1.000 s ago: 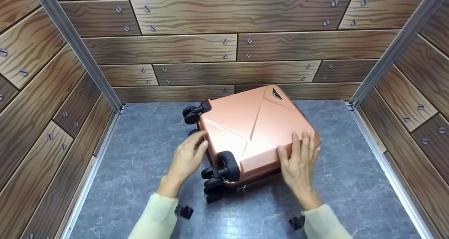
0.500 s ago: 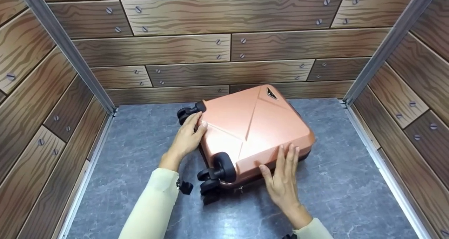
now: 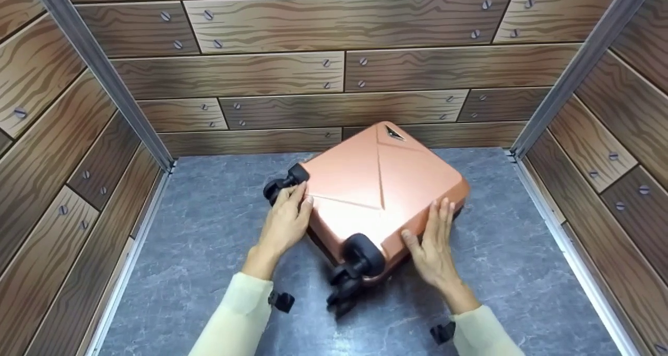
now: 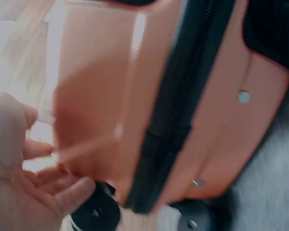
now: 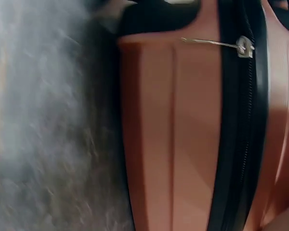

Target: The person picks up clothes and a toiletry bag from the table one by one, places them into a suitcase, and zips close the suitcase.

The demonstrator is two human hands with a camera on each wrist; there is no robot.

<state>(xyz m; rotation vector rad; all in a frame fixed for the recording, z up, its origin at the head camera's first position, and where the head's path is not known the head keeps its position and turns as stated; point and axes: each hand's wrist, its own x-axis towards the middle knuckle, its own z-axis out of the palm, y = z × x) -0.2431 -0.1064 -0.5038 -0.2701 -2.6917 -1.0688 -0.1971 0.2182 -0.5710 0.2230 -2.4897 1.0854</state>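
A rose-gold hard-shell suitcase (image 3: 355,178) lies flat on the grey floor, turned at an angle, its black wheels (image 3: 360,254) toward the left and near side. My left hand (image 3: 282,223) touches its left end between the wheels; in the left wrist view its fingers (image 4: 74,195) lie at the shell's edge close to a wheel (image 4: 96,211). On the near right side, my right hand (image 3: 437,251) presses with straight fingers. The right wrist view shows the suitcase's side with a black zipper band (image 5: 236,130) and a metal zipper pull (image 5: 244,47); that hand is mostly out of this view.
Wood-plank-patterned walls (image 3: 292,74) enclose the floor (image 3: 219,189) at the back, left and right. Metal corner posts (image 3: 104,79) and floor rails (image 3: 566,251) edge them. The suitcase's far corner is close to the back wall.
The suitcase has turned counterclockwise: its near wheels swung right and its logo corner moved left. My left hand first reached its left end; my right hand slid along the side.
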